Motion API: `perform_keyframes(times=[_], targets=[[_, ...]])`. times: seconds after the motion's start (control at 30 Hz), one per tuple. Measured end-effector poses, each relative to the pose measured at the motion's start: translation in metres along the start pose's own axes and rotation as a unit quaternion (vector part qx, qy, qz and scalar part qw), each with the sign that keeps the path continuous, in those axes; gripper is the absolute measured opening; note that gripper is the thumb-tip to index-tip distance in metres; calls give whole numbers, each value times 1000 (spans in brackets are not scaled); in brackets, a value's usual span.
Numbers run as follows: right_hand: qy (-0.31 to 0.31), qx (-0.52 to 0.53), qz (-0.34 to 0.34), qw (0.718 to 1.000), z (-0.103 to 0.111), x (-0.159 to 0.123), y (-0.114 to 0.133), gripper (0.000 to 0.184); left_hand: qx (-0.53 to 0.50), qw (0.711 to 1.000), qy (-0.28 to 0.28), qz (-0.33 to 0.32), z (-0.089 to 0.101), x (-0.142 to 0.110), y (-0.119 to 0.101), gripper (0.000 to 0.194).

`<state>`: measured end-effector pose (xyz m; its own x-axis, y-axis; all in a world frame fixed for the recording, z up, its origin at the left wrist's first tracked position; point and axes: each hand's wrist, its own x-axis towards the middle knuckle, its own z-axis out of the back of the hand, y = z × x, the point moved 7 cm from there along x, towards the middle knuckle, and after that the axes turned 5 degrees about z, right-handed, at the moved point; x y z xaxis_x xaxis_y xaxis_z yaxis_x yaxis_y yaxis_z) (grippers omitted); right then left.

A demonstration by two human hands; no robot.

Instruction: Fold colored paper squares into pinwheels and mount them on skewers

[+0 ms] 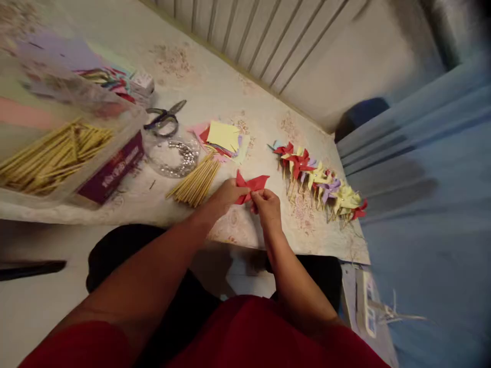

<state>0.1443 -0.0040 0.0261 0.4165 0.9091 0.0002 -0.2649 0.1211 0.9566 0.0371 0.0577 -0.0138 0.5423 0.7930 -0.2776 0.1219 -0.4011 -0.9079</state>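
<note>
Both hands meet over a red paper pinwheel [258, 182] near the table's front edge. My left hand [230, 193] pinches its left side, thumb across the folded paper. At its lower right, my right hand [267, 202] has thumb and finger pressed together near the pinwheel's middle; any small part between those fingertips is hidden. Just left of my left hand lies a bundle of thin yellowish sticks [196, 180]. Behind it are a clear dish [161, 159] of small shiny beads and a stack of coloured paper squares [223, 136].
Finished pinwheels on sticks [299, 162] lie in a row at the right. Dark-handled scissors [164, 120] rest behind the dish. A clear plastic box [130, 122] with many sticks stands at the left. A blue curtain [422, 204] hangs beside the table's right end.
</note>
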Motion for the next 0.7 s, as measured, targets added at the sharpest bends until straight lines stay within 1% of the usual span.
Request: perform_keyframes(times=[0.23,0.47,0.57,0.7], targets=[[3,-15,-6,1000,0,0,1,20,-38,999,13,-4,-3,1,1,15],[-12,-22,-2,1000,3,-1,1,23,-64,998,-2,-1,-5,-8,-10,14],[-44,-27,9,999,15,-1,4,26,-66,998,6,5,-6,-10,-13,14],[-127,-14,18,992,44,2,4,29,-65,997,27,16,-8,-10,-11,13]])
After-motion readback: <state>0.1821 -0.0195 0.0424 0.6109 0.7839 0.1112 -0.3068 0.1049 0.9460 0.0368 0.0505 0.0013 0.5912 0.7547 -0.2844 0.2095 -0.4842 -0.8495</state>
